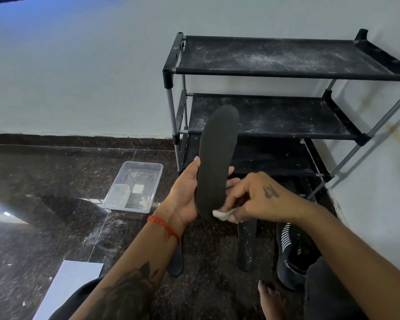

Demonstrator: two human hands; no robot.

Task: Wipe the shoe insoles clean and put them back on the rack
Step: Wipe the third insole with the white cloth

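My left hand (pixel 185 192) holds a black insole (pixel 215 158) upright by its lower half, toe end up, in front of the rack. My right hand (pixel 252 199) pinches a small white wipe (pixel 219 214) against the insole's heel end. The black three-shelf shoe rack (pixel 286 75) stands against the wall at the right, its shelves dusty and bare. Two more dark insoles lie on the floor below my hands: a speckled one (pixel 246 248) and another (pixel 176 262) partly hidden behind my left forearm.
A clear plastic tray (pixel 134 187) with a small container in it sits on the dark stone floor at the left. A dark slip-on shoe (pixel 293 255) lies at the right near my bare foot (pixel 269 299). A white sheet (pixel 67 287) lies at bottom left.
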